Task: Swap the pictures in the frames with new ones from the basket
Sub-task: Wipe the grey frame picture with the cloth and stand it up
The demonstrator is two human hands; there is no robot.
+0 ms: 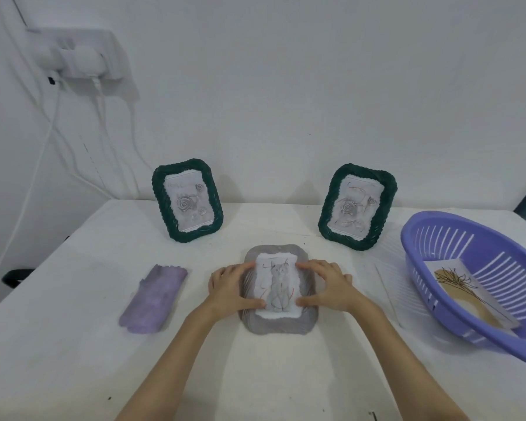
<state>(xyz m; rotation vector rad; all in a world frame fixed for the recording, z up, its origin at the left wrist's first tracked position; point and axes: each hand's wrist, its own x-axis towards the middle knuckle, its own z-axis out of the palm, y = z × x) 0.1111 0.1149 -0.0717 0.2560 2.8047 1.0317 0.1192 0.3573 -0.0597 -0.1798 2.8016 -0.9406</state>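
At centre frame a grey frame (278, 325) lies flat on the table (73, 344), its cat picture (278, 287) pinched at both edges: left hand (230, 288) and right hand (328, 285), grip apparently light. At right, the purple basket (456, 235) holds a picture (465, 287).

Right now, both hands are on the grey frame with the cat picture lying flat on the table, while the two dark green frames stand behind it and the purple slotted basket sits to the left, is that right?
Not quite: the purple slotted basket sits to the right; on the left lies a folded purple cloth. The head view shows it. Otherwise yes: both hands, left and right, are on the grey frame with the cat picture, with the two dark green frames standing behind.
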